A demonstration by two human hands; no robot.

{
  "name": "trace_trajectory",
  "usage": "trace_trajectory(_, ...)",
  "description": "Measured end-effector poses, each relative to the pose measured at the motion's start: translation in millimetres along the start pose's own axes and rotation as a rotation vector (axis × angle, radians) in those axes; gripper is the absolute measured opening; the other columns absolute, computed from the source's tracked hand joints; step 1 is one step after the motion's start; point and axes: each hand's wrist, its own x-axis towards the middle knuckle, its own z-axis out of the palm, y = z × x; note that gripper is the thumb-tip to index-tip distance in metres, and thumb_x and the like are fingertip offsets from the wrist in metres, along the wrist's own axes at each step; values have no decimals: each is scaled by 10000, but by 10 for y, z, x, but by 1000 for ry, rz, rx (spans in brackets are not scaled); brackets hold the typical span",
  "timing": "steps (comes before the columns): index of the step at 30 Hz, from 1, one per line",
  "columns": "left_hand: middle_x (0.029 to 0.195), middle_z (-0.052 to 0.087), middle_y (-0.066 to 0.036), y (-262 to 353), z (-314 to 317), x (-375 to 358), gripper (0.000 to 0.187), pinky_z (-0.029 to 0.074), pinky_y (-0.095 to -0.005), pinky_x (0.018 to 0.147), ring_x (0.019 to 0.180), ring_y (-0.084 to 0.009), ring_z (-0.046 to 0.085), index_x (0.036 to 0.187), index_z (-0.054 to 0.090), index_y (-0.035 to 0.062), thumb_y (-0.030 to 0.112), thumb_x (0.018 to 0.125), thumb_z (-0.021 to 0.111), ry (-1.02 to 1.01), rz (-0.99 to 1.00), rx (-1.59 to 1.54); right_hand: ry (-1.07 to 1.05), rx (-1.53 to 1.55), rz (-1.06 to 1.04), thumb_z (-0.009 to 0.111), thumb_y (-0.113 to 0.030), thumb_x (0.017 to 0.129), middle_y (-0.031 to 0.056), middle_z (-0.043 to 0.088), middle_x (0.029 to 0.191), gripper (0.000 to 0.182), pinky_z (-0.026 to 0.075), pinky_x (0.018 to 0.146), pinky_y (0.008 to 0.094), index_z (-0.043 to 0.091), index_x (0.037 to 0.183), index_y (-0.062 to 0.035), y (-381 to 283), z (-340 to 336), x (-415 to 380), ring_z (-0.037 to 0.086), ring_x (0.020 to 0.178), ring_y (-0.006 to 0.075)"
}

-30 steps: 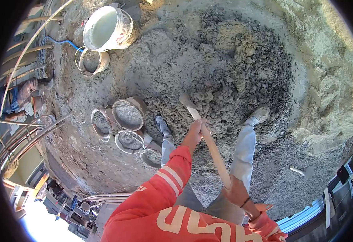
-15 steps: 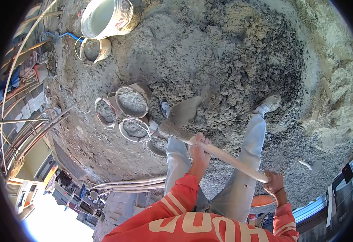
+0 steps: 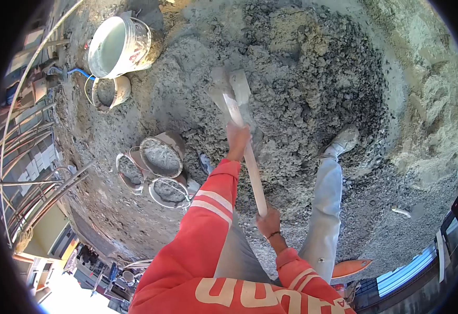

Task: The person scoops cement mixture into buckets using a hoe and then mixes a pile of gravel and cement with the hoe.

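Observation:
A shovel with a pale wooden handle (image 3: 254,180) reaches forward from my body, its grey blade (image 3: 240,90) smeared by motion over the wet grey mortar mix (image 3: 291,99). My left hand (image 3: 238,138) is wrapped round the handle close behind the blade. Lower down, my right hand (image 3: 268,222) grips the handle's end, in front of my legs. Both arms are in red sleeves with white stripes. My right shoe (image 3: 344,140) stands at the edge of the mix, and part of my left shoe (image 3: 206,164) shows beside the left sleeve.
Left of my feet stand a mortar-filled bucket (image 3: 161,155) and smaller pails, one with a white rim (image 3: 169,192). Farther off are a large white bucket (image 3: 109,48) of cloudy water and a small pail (image 3: 108,93). An orange pointed object (image 3: 351,268) lies behind my right leg.
The shovel has swung forward, away from my left foot and out over the mix. My left hand has moved forward with it, and my right hand has come in toward the middle.

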Motion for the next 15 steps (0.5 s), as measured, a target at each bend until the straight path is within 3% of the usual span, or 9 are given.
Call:
trace_trajectory(3, 717, 499, -35, 990, 107, 154, 212, 430, -278, 426, 503, -125, 495, 1012, 462, 15, 49, 857, 604, -75, 184, -126, 69, 142, -202, 695, -130, 726, 247, 656, 808, 378, 516, 720, 514, 610, 1084, -46, -475, -263, 481, 636, 791, 440)
trace_trajectory(6, 724, 505, -44, 2198, 414, 300, 209, 440, -270, 424, 513, -122, 508, 1013, 450, 7, 32, 877, 606, -70, 408, -206, 129, -11, -368, 700, -152, 728, 243, 660, 818, 513, 516, 722, 518, 554, 1213, -71, -1011, -787, 1397, 633, 788, 451)
trace_trajectory(8, 706, 511, -42, 2677, 709, 571, 201, 462, -275, 430, 516, -121, 513, 1003, 444, -11, 18, 877, 597, -28, 526, -173, 207, 65, -483, 686, -137, 724, 244, 660, 835, 455, 521, 736, 509, 583, 1163, -78, -1577, -1252, 1941, 638, 806, 438)
trace_trajectory(11, 718, 536, -63, 2906, 1236, 1122, 200, 481, -284, 439, 529, -139, 541, 993, 441, -31, 24, 879, 597, 9, 625, -99, 291, 64, -612, 627, -113, 734, 263, 656, 848, 356, 529, 714, 478, 617, 1076, -17, -1968, -1585, 2814, 638, 790, 441)
trace_trajectory(13, 810, 603, -146, 2739, 1581, 1709, 288, 519, -329, 491, 588, -207, 611, 1017, 457, -74, 65, 842, 639, 47, 601, 124, 330, 51, -616, 617, -118, 731, 267, 657, 849, 347, 528, 724, 478, 622, 1061, -12, -1873, -1625, 3211, 640, 802, 441)
trace_trajectory(14, 810, 603, -146, 2477, 1747, 1938, 288, 519, -329, 491, 588, -207, 611, 1017, 457, -74, 65, 842, 639, 40, 599, 137, 227, 52, -429, 617, -123, 724, 246, 667, 887, 356, 525, 759, 481, 631, 1069, -38, -1724, -1555, 3366, 643, 855, 422)
trace_trajectory(15, 881, 619, -194, 2168, 1901, 2168, 352, 538, -363, 551, 667, -258, 640, 1050, 468, -92, 91, 814, 655, 114, 553, 347, 122, 56, -245, 617, -128, 718, 224, 677, 925, 367, 522, 794, 484, 640, 1078, -64, -1620, -1517, 3459, 646, 908, 403)
